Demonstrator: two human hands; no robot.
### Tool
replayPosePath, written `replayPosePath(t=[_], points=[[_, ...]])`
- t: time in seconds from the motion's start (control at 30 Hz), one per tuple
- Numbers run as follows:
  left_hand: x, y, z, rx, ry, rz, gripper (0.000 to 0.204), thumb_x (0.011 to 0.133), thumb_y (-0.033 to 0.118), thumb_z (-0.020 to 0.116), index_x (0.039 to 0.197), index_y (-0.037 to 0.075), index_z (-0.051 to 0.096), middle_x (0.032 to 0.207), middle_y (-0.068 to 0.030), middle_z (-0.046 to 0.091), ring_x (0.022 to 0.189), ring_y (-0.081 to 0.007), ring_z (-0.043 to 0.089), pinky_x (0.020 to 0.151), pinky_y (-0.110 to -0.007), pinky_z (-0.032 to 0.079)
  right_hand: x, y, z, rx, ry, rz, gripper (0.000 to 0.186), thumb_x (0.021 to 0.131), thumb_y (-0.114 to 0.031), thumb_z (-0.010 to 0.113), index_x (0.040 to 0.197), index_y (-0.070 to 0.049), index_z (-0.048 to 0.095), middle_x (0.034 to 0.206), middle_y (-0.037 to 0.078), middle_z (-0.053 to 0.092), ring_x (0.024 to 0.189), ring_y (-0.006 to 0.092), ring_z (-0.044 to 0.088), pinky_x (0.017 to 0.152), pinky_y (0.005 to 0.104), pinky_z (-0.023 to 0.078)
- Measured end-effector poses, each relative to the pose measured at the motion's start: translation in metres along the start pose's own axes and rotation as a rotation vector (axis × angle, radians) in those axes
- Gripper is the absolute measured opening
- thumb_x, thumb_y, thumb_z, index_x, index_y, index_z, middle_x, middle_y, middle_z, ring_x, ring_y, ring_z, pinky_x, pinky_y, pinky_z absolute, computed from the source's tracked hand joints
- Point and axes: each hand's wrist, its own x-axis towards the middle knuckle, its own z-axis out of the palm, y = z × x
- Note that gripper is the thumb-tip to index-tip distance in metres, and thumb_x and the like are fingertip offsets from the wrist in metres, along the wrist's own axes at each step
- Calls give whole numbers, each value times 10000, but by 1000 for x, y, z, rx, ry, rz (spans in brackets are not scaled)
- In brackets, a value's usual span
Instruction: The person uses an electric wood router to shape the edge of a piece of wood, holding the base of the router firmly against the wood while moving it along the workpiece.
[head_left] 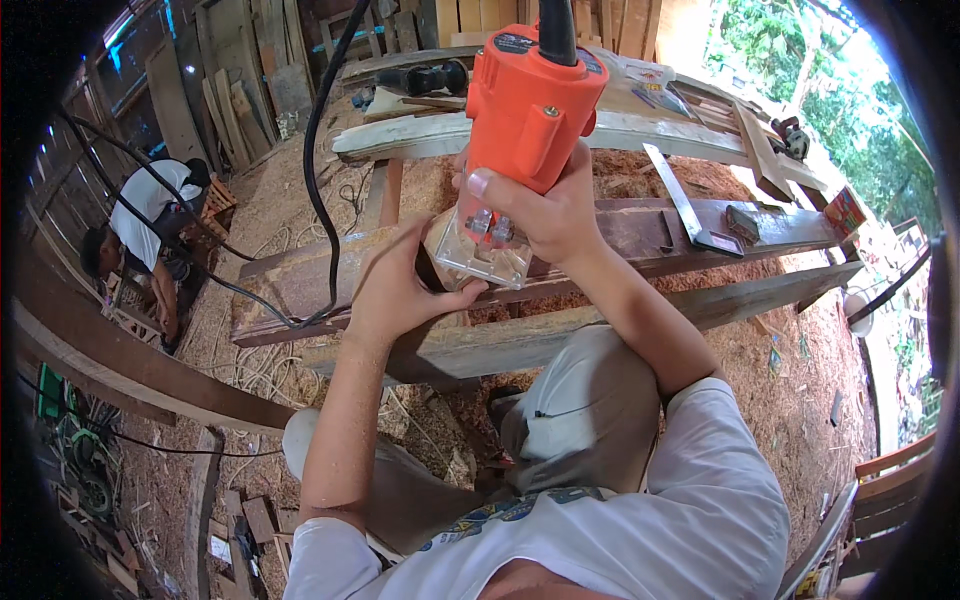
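Note:
My right hand [540, 205] is wrapped round the lower body of an orange trim router [535, 110], its thumb across the front. The router stands upright, with a black cord leaving its top. Below the motor, its clear plastic base [485, 262] shows metal parts inside. My left hand [390, 285] is closed, thumb and fingers round a pale wooden piece [437, 240] beside and under the base. The base and the fingers hide most of that piece, so its full shape cannot be seen. Both hands are over a reddish-brown board [620, 235].
A try square [680, 200] and a dark block [740, 222] lie on the board to the right. A pale beam [640, 135] runs behind. Black power cable [315, 180] loops at left. Another person [150, 215] bends down at far left. Shavings [790, 360] cover the ground.

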Motion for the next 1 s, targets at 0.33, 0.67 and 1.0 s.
replayPosePath(t=[0.33,0.67,1.0], points=[[1,-7,5,5,56,82,953,633,434,973,1355,-36,568,1241,-211,702,1184,-311,695,1013,-404,526,5,0,8,98,87,-14,258,788,-206,850,928,-39,713,795,-4,705,711,85,643,677,286,531],[3,-1,2,-5,23,58,925,637,432,968,1333,-34,576,1185,-217,722,1129,-338,720,965,-409,553,5,2,2,21,69,22,306,830,-161,770,1065,23,703,961,83,754,865,158,722,797,331,585],[4,-1,0,63,40,93,926,636,445,970,1321,-41,577,1119,-221,738,1061,-349,741,912,-414,573,9,1,7,48,113,16,320,802,-207,852,1020,-23,707,864,11,722,753,83,655,715,287,543]])
